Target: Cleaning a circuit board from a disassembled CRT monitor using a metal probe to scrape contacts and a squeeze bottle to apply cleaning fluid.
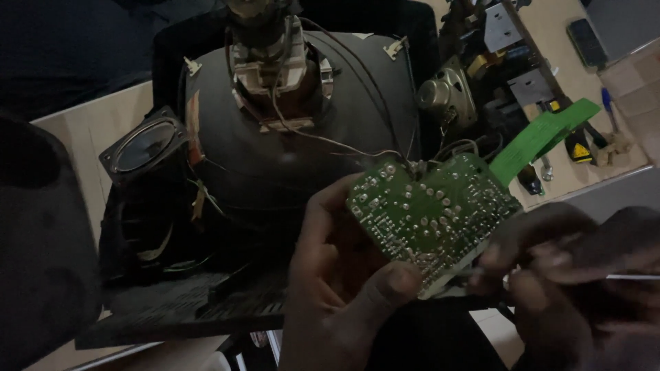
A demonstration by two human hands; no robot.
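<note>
Left hand [337, 275] gripping green circuit board [430, 209], right hand [564, 268] pinching thin tool [629, 277]

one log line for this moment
left hand: holds green circuit board | right hand: thin tool at board edge | behind: picture tube

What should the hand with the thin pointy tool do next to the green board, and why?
Probably ease the thin tool in the right hand onto a solder spot near the board's lower edge. The left hand already holds the green circuit board solder side up, thumb on its edge, and the tool end seems just beside that edge, though dim light blurs it.
</note>
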